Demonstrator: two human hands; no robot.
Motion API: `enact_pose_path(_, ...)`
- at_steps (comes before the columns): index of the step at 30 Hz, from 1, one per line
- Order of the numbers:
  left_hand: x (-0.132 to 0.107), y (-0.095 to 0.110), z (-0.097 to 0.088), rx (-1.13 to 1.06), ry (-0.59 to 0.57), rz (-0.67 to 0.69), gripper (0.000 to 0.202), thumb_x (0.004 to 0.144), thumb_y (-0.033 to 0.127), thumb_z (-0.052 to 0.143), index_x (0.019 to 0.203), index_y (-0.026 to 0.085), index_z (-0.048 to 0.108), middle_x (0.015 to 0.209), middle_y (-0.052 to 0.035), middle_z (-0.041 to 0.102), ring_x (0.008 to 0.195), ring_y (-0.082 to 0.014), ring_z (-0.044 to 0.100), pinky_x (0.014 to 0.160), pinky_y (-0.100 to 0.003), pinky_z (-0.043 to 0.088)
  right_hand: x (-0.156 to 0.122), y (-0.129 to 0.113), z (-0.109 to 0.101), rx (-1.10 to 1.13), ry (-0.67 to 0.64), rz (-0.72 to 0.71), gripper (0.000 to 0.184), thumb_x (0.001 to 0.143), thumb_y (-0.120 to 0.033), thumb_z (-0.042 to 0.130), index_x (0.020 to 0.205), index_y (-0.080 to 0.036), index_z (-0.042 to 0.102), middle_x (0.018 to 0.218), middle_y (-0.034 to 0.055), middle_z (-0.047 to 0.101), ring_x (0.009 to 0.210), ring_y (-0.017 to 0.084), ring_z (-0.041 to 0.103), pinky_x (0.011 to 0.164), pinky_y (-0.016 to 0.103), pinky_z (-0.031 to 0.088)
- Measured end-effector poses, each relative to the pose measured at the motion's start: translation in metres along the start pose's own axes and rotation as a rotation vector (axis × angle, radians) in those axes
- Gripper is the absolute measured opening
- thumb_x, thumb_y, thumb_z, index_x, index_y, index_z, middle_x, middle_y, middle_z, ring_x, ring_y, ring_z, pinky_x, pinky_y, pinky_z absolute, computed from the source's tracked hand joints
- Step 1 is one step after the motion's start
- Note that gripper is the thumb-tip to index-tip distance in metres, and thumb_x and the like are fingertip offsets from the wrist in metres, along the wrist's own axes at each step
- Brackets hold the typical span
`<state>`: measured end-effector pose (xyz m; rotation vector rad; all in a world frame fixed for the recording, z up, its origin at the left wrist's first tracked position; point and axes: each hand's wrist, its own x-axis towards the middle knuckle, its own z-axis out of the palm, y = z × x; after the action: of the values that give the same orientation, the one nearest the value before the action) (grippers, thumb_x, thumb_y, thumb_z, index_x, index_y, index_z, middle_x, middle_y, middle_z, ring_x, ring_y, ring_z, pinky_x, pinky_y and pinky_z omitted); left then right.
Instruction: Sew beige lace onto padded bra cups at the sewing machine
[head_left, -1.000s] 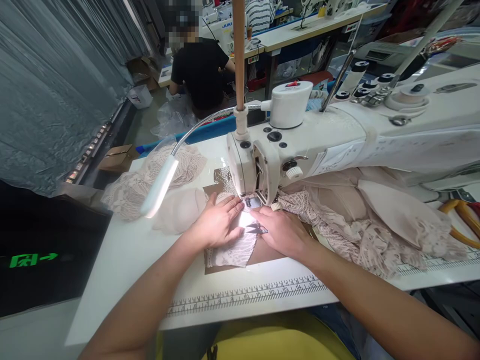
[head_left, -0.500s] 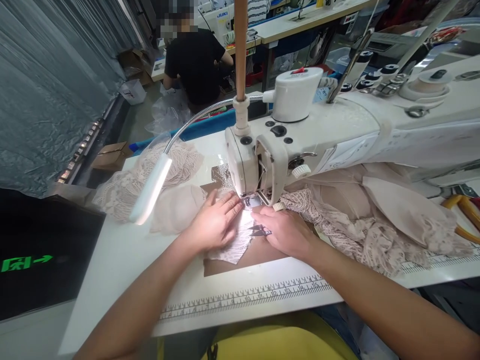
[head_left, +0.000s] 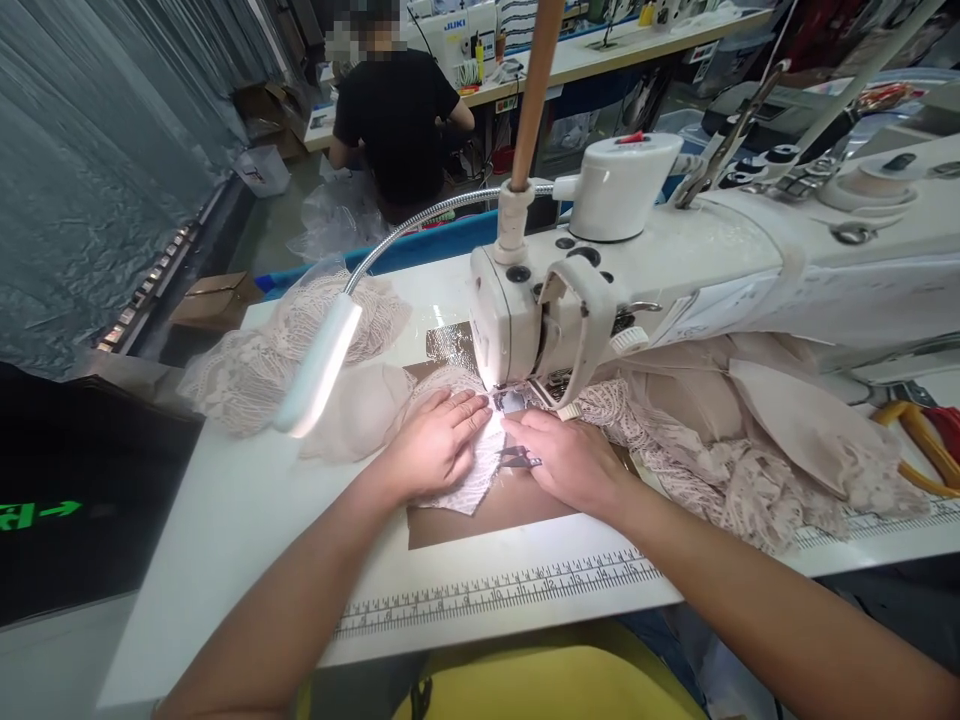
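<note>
My left hand (head_left: 439, 445) lies flat on a piece of pale lace fabric (head_left: 474, 492), fingers stretched toward the presser foot (head_left: 501, 400) of a white sewing machine (head_left: 517, 330). Part of the lace is hidden beneath that hand. Just right of the foot, my right hand (head_left: 574, 462) is closed around small thread snips (head_left: 519, 458), whose blades point left over the lace edge. Its fingertips touch the fabric near the foot. Under the lace is a brown plate (head_left: 495, 520) on the white table (head_left: 247, 540).
Gathered lace (head_left: 300, 330) lies at the left under a lamp (head_left: 319, 365) on a bendable neck. More lace garments (head_left: 720, 450) fill the right side below the machine arm. A ruler strip (head_left: 510, 590) runs along the front edge. A person in black (head_left: 394, 120) sits beyond.
The lace has slid away from me under the foot, and more of it shows beyond my left hand. Both hands stay nearly in place. The view has turned slightly.
</note>
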<state>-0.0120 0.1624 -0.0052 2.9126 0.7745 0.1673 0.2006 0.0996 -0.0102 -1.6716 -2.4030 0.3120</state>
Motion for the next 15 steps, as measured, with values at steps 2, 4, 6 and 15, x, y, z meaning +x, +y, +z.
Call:
enact_pose_path(2, -0.0006, -0.0012, 0.0005, 0.004, 0.009, -0.018, 0.052, 0.087, 0.022, 0.043, 0.137, 0.011, 0.045, 0.141, -0.0151, 0.048, 0.131, -0.0314, 0.042, 0.109, -0.052, 0.030, 0.0003, -0.0006, -0.0028, -0.018, -0.020, -0.016, 0.047, 0.080, -0.017, 0.052, 0.126, -0.021, 0.058, 0.099, 0.0036, 0.067, 0.080, 0.018, 0.061, 0.063, 0.028, 0.041)
enact_pose_path(4, -0.0018, -0.0023, 0.0007, -0.002, 0.030, -0.018, 0.050, 0.088, 0.022, 0.042, 0.137, 0.012, 0.045, 0.142, -0.0148, 0.046, 0.131, -0.0316, 0.042, 0.109, -0.053, 0.030, 0.0000, -0.0004, -0.0061, -0.042, -0.046, -0.059, 0.046, 0.079, -0.014, 0.052, 0.124, -0.022, 0.060, 0.094, 0.0027, 0.065, 0.077, 0.017, 0.058, 0.059, 0.027, 0.037)
enact_pose_path(6, -0.0034, -0.0031, 0.0006, -0.021, 0.040, 0.012, 0.048, 0.089, 0.021, 0.043, 0.136, 0.015, 0.046, 0.142, -0.0142, 0.046, 0.131, -0.0314, 0.041, 0.108, -0.054, 0.030, -0.0007, 0.0004, -0.0088, -0.064, -0.069, -0.114, 0.044, 0.078, -0.012, 0.051, 0.119, -0.024, 0.062, 0.090, 0.0020, 0.063, 0.075, 0.016, 0.056, 0.057, 0.027, 0.034)
enact_pose_path(15, -0.0063, -0.0012, 0.0020, -0.076, 0.030, 0.060, 0.043, 0.091, 0.022, 0.041, 0.133, 0.016, 0.051, 0.139, -0.0102, 0.051, 0.129, -0.0289, 0.043, 0.103, -0.047, 0.039, -0.0039, 0.0028, -0.0020, -0.128, -0.014, -0.161, 0.046, 0.074, -0.008, 0.051, 0.116, -0.021, 0.063, 0.091, 0.0039, 0.062, 0.080, 0.017, 0.054, 0.062, 0.027, 0.035)
